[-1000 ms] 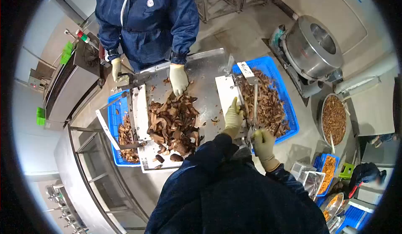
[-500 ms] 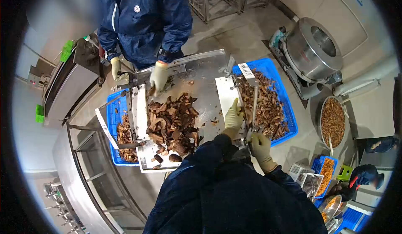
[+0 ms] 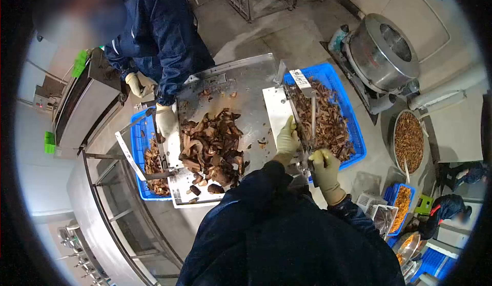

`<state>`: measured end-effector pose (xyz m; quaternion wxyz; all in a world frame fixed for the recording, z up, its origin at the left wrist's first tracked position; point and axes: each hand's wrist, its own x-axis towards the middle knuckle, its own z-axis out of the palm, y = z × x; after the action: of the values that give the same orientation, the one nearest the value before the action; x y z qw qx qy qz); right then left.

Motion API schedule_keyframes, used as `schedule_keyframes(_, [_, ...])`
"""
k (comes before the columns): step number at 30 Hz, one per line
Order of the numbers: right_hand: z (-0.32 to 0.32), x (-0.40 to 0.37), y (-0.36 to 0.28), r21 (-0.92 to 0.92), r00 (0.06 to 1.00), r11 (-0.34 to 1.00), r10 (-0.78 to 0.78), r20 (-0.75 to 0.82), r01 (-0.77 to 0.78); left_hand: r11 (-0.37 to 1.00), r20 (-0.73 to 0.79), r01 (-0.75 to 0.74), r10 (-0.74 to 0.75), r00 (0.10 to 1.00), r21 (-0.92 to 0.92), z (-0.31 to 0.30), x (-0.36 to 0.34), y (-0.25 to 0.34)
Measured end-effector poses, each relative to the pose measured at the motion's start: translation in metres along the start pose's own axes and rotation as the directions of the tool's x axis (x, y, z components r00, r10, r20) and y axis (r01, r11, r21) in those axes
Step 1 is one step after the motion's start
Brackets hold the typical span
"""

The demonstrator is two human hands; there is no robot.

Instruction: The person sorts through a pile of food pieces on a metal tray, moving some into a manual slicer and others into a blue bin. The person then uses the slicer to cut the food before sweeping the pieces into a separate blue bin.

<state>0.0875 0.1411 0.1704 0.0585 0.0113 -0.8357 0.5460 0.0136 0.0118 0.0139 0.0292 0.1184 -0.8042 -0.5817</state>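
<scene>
My left hand, in a pale glove, is closed at the lower edge of a white board; what its fingers hold is too small to name. To its right my gloved right hand is closed round the dark handle of a cutting blade, which stands at the board's right side. Brown sliced pieces fill the blue basket beyond the blade. A heap of dark brown chunks lies on the metal table to the left.
Across the table a co-worker in blue has gloved hands near another white board and a left blue basket. A steel drum machine, a round tray of pieces and an orange-filled basket stand right.
My right hand has shifted slightly, and the blade beside the board has moved a little. The co-worker leans left, one hand moving from the heap to the left board.
</scene>
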Motion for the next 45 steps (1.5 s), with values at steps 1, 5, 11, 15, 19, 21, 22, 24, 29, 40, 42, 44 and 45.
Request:
schedule_keyframes(1, [0.003,-0.005,0.008,-0.04,0.999,0.999,-0.037,-0.005,0.037,0.999,-0.016,-0.024,0.023,1.0,-0.031,0.0,0.005,0.002])
schedule_keyframes(5, [0.014,-0.024,0.06,-0.161,0.998,0.986,-0.042,0.037,0.047,0.998,0.0,-0.039,0.039,0.999,-0.059,-0.001,0.005,-0.001])
schedule_keyframes(11, [-0.005,0.011,-0.035,0.063,0.997,0.995,0.079,0.016,-0.08,0.991,0.025,-0.078,0.081,0.996,-0.104,-0.008,0.0,0.012])
schedule_keyframes(15, [0.011,-0.02,0.042,-0.055,1.0,0.998,0.013,0.028,-0.011,0.979,0.041,-0.094,0.104,0.994,-0.182,-0.012,-0.004,0.005])
schedule_keyframes(19, [0.017,-0.03,0.069,-0.084,0.997,0.995,0.054,0.056,-0.049,0.981,0.06,-0.072,0.084,0.995,-0.183,-0.006,-0.001,-0.005])
schedule_keyframes(21, [0.018,-0.031,0.071,-0.015,0.996,0.997,0.073,0.047,-0.072,0.987,0.058,-0.07,0.08,0.995,-0.146,-0.003,0.002,-0.009])
schedule_keyframes(22, [0.018,-0.03,0.073,-0.027,0.998,0.999,0.046,0.036,-0.045,0.989,0.017,-0.074,0.077,0.997,-0.124,-0.001,0.001,-0.005])
schedule_keyframes(24, [0.018,-0.032,0.078,-0.05,1.0,0.999,-0.006,0.021,0.007,0.994,-0.068,-0.074,0.069,0.995,-0.079,0.005,-0.006,0.005])
schedule_keyframes(29, [0.019,-0.033,0.065,-0.089,0.999,0.995,0.052,-0.006,-0.052,0.874,-0.069,0.214,-0.27,0.96,-0.437,0.043,0.01,-0.015])
schedule_keyframes(40, [0.017,-0.032,0.083,-0.092,0.999,0.995,-0.032,0.022,0.034,0.962,0.002,-0.245,0.247,0.969,-0.117,-0.06,0.008,0.044])
schedule_keyframes(42, [0.02,-0.034,0.091,-0.117,0.997,0.991,-0.07,-0.014,0.068,0.845,0.134,-0.159,0.105,0.986,0.51,-0.127,0.014,0.076])
schedule_keyframes(44, [0.019,-0.033,0.081,-0.098,0.998,0.993,-0.064,-0.026,0.061,0.485,-0.069,-0.182,0.455,0.888,0.855,-0.166,0.011,0.077])
schedule_keyframes(45, [0.018,-0.034,0.083,-0.091,0.999,0.995,-0.04,-0.012,0.039,0.442,-0.13,-0.04,0.346,0.929,0.896,-0.18,0.022,0.048])
